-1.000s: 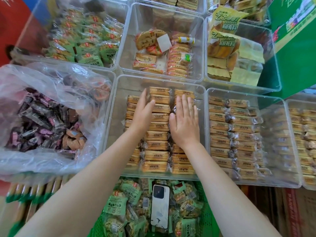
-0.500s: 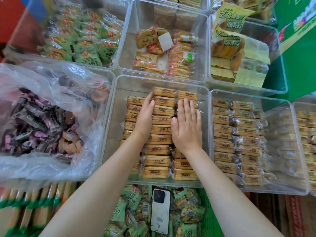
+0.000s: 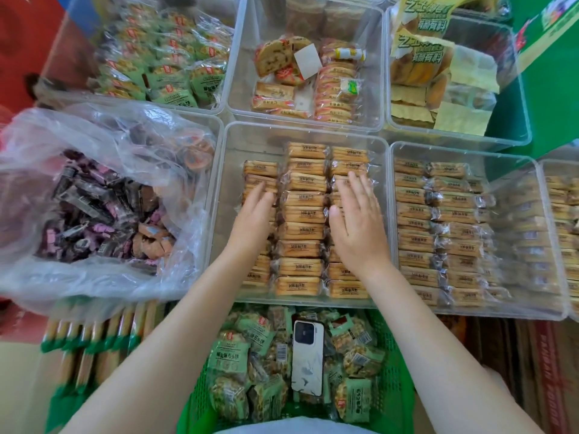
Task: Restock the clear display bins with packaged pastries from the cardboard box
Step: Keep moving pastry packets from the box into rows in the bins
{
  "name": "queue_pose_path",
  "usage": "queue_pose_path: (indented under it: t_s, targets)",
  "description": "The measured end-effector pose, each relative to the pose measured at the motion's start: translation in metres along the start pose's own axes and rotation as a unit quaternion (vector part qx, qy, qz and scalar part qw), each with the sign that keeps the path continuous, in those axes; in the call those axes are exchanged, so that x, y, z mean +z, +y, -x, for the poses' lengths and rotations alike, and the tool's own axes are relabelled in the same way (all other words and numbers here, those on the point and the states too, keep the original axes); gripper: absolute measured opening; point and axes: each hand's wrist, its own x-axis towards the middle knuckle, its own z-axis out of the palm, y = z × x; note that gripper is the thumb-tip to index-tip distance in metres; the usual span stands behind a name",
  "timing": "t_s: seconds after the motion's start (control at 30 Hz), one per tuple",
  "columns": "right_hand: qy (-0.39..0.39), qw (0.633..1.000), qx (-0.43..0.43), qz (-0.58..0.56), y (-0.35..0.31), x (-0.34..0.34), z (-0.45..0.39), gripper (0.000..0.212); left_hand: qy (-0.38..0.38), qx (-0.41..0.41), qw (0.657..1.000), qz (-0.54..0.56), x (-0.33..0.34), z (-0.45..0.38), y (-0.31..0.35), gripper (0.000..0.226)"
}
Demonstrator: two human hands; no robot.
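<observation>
A clear display bin in the middle holds three rows of packaged tan pastries. My left hand lies flat on the left row with straight fingers. My right hand rests flat on the right row, fingers spread. The middle row shows between them. Neither hand grips a package. A cardboard box edge shows at the lower right under the bins.
A bin to the right holds similar pastries. A plastic bag of dark wrapped sweets fills the left bin. Back bins hold green packs and mixed cakes. A green crate below holds green packs and a white phone.
Both hands have slid apart and back toward me over the pastries; the left moved onto the left row, the right onto the right row.
</observation>
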Motion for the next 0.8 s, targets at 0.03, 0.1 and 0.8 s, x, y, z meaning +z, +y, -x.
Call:
queue_pose_path:
  t_s: [0.03,0.1,0.8]
  targets:
    - [0.003,1.0,0.007,-0.02,-0.002,-0.004,0.014,0.051,-0.018,-0.031,0.999,-0.025,-0.004,0.013,-0.006,0.049]
    - [0.008,0.998,0.031,-0.053,-0.004,-0.01,0.041,0.045,-0.072,-0.085,0.991,-0.074,-0.005,0.039,-0.009,0.053]
    - [-0.073,0.989,0.032,0.125,-0.006,-0.01,0.141,0.064,-0.08,-0.12,0.977,-0.154,0.03,0.066,-0.005,0.067]
